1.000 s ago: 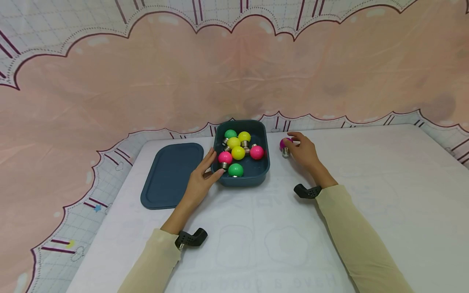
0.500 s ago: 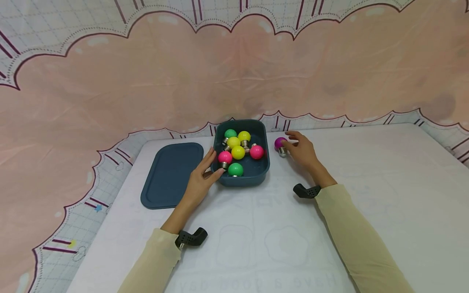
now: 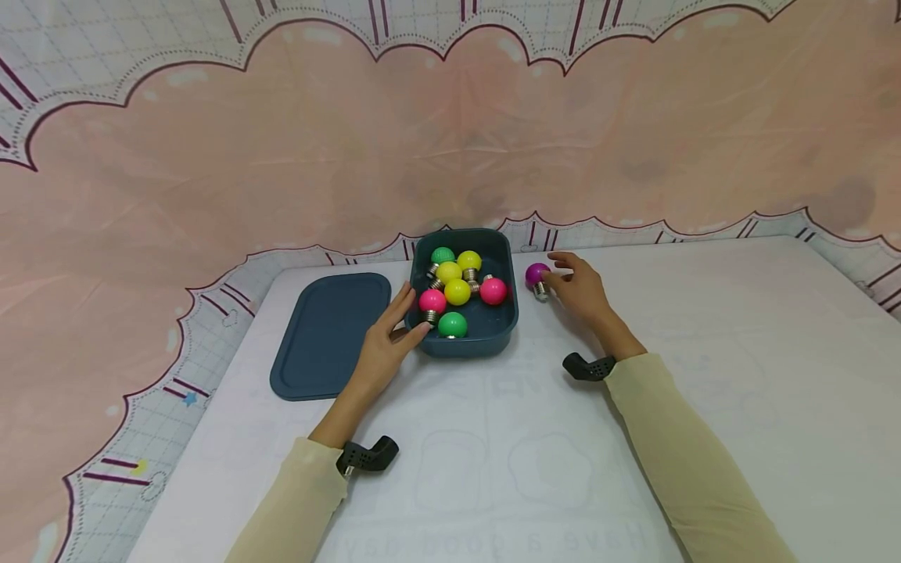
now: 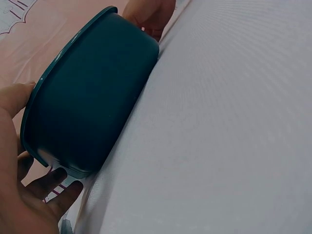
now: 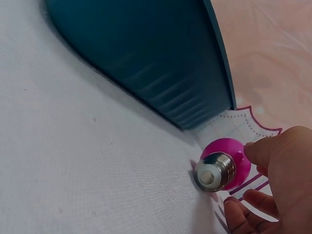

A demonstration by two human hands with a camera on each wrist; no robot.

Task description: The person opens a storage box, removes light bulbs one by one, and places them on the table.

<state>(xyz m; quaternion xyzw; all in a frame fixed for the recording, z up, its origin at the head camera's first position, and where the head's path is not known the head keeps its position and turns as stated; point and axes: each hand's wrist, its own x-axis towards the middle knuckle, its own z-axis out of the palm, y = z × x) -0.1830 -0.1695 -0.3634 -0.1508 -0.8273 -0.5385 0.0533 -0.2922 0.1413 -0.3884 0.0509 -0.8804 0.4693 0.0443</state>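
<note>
Movement is the news at the right side: the round purple plastic bulb with a metal screw base (image 3: 538,277) has slid left along the white tablecloth (image 3: 493,469) since a second ago, from under the right hand (image 3: 580,288) toward the right wall of the deep dark-teal plastic tub (image 3: 503,332). It now lies on the cloth just beside that wall, apart from it, base pointing toward the near side. The right wrist view shows the thumb tip touching the purple globe (image 5: 229,158) while the other fingers curl loosely beneath it without closing round it, so the hand nudges rather than grips. By my judgement the bulb is being worked toward the tub and is not yet lifted.

The left hand (image 3: 389,344) has not moved: its straight, relaxed fingers rest against the tub's near-left corner (image 4: 73,141), steadying it, holding nothing.

Counted: eight bulbs in all. Seven lie inside the tub: three yellow (image 3: 457,292), two green (image 3: 452,324), two pink (image 3: 493,291). One, the purple, is outside. One tub; one flat dark-teal lid (image 3: 331,336) lying left of it on the cloth, just beside it. Two hands, each with a black wrist mount (image 3: 366,456).
</note>
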